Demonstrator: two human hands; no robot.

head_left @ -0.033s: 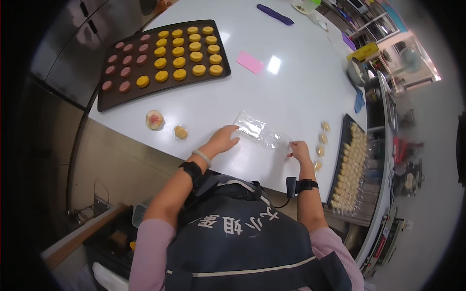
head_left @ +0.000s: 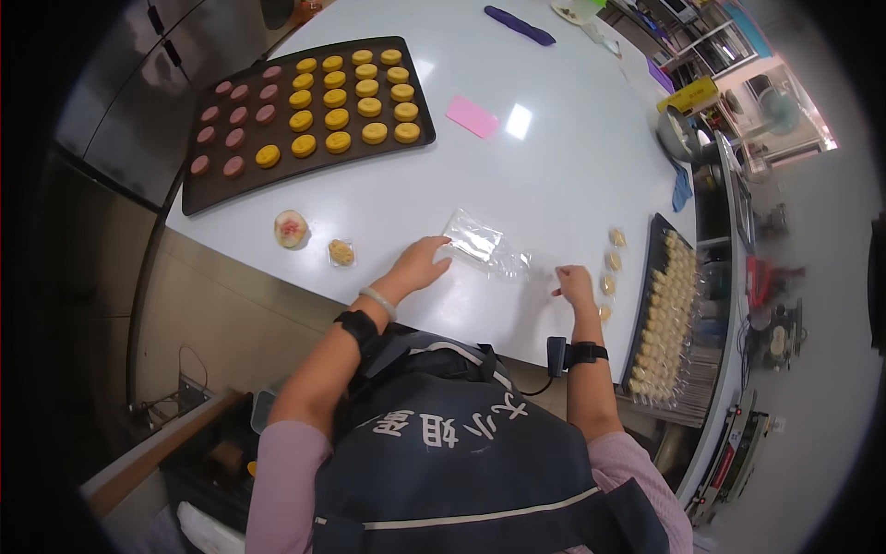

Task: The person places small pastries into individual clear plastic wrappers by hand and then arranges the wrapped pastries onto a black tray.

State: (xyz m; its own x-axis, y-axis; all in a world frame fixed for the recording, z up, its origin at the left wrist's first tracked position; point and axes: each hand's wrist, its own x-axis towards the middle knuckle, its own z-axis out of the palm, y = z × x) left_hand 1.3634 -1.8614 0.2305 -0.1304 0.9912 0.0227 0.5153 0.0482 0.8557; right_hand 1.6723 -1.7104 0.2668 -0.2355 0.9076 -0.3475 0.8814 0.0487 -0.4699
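Note:
A stack of clear plastic bags (head_left: pixel 476 240) lies flat on the white table in front of me. My left hand (head_left: pixel 418 264) rests at its left edge, fingertips touching the plastic, the thumb held apart. Just beyond the right end of the bags is my right hand (head_left: pixel 574 283), its fingers drawn together in a pinch. Whether thin film is between them is too faint to make out. To the left of my left hand sit a small wrapped yellowish piece (head_left: pixel 341 252) and a round pale one with a pink middle (head_left: pixel 291 228).
A dark baking tray (head_left: pixel 305 166) of yellow and pink round cakes stands at the far left. Small wrapped pieces (head_left: pixel 613 262) line up right of my right hand. Another tray (head_left: pixel 657 226) of wrapped pieces stands at the right. A pink card (head_left: pixel 472 116) lies farther back.
My right hand has shifted slightly right, away from the bags, whose right end reached its fingertips before. The left hand stays at the left edge of the bags.

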